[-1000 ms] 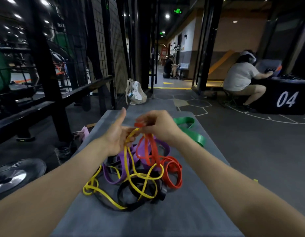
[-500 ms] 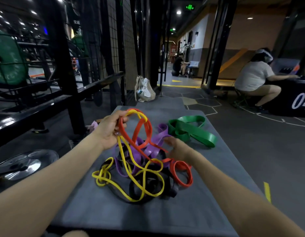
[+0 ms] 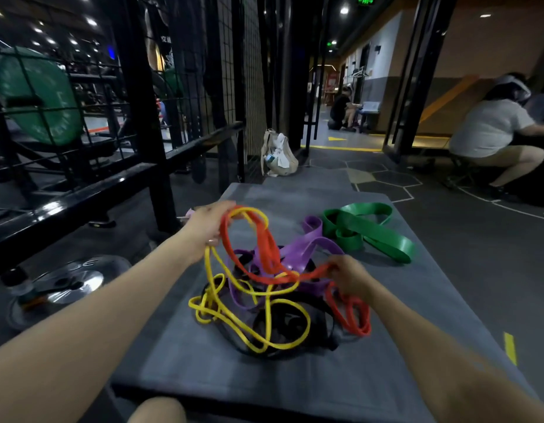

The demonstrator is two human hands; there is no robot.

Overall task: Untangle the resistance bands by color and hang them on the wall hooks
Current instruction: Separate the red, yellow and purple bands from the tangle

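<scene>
Gripping red band [image 3: 266,248] and yellow band [image 3: 264,303] loops, left hand [image 3: 208,227] lifts them; right hand [image 3: 350,277] pinches red band low; purple band [image 3: 298,254] tangled beneath; green band [image 3: 368,230] apart on mat [image 3: 203,361].

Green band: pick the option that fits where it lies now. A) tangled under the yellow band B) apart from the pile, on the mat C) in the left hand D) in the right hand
B: the green band lies alone on the mat, beyond the tangled pile and touched by neither hand.

Bare mat [image 3: 295,377] lies nearside; black rack [image 3: 136,117] blocks the left.
</scene>
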